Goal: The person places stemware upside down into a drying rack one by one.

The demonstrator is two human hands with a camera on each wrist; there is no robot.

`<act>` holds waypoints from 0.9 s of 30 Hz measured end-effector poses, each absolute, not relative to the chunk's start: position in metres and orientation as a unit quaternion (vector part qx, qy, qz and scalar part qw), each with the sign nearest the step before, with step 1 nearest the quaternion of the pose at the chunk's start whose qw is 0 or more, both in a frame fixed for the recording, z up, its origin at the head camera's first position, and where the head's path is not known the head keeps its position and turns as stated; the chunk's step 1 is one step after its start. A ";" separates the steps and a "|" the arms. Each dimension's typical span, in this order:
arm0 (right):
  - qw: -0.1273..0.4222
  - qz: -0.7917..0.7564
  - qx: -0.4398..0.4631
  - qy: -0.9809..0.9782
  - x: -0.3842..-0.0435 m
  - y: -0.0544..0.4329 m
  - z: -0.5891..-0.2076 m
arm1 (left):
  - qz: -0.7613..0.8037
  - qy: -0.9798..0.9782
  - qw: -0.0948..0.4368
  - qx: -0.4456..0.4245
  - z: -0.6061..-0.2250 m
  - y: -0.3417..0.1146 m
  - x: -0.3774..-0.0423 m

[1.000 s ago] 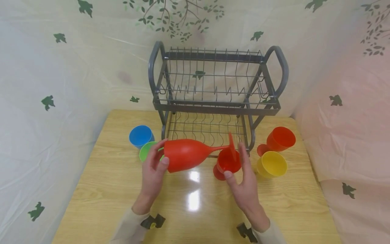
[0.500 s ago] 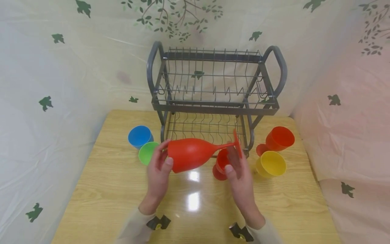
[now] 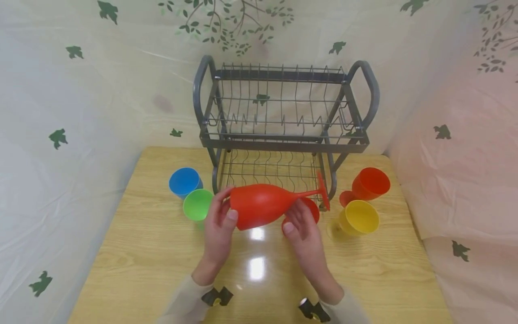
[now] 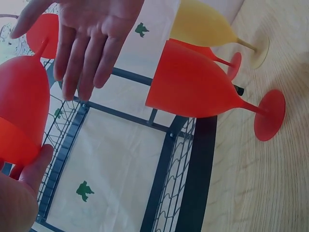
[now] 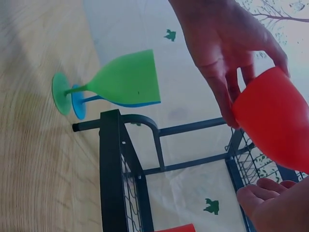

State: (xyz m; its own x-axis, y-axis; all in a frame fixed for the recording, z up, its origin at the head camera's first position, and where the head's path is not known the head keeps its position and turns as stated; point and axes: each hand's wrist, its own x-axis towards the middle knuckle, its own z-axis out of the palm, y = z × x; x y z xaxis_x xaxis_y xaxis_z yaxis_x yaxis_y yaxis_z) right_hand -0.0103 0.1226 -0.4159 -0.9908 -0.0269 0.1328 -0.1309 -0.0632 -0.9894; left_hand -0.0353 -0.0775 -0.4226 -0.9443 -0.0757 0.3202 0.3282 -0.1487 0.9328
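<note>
My left hand (image 3: 220, 220) grips a red plastic wine goblet (image 3: 263, 204) by its rim, thumb on the near side and fingers behind. The goblet lies sideways in the air, its stem and round foot pointing right. My right hand (image 3: 304, 234) is just below the stem end of the bowl, palm turned toward it; in the left wrist view that hand (image 4: 96, 43) shows straight, extended fingers. A second red goblet (image 4: 188, 82) stands on the table behind the right hand, partly hidden in the head view.
A grey two-tier dish rack (image 3: 283, 145) stands at the back. Left of it are a blue goblet (image 3: 185, 182) and a green goblet (image 3: 197, 204). On the right stand another red goblet (image 3: 370, 184) and a yellow goblet (image 3: 359, 218). Wooden table (image 3: 141, 265) lies beneath.
My left hand has carried the goblet a little to the right. My right hand has shifted left, from beside the foot to under the stem end of the bowl.
</note>
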 end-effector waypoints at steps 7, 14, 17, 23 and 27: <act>0.034 0.737 0.094 -0.668 -0.010 0.117 -0.418 | -0.755 -0.635 0.129 -0.102 -0.423 -0.075 -0.037; 0.039 0.745 0.105 -0.658 -0.011 0.114 -0.418 | -0.746 -0.646 0.127 -0.101 -0.425 -0.073 -0.038; 0.036 0.749 0.101 -0.654 -0.011 0.114 -0.417 | -0.744 -0.649 0.125 -0.104 -0.426 -0.072 -0.039; 0.023 0.761 0.079 -0.644 -0.011 0.113 -0.418 | -0.747 -0.646 0.113 -0.111 -0.430 -0.072 -0.038; 0.027 0.761 0.072 -0.644 -0.012 0.114 -0.421 | -0.740 -0.652 0.114 -0.123 -0.433 -0.071 -0.037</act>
State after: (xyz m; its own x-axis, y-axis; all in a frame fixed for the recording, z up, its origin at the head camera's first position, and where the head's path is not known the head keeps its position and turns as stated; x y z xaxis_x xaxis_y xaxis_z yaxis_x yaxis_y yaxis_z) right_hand -0.0124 0.1138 -0.4213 -0.9881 -0.0520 0.1447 -0.1342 -0.1683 -0.9766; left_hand -0.0368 -0.0713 -0.4326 -0.9438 -0.0070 0.3305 0.3288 -0.1242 0.9362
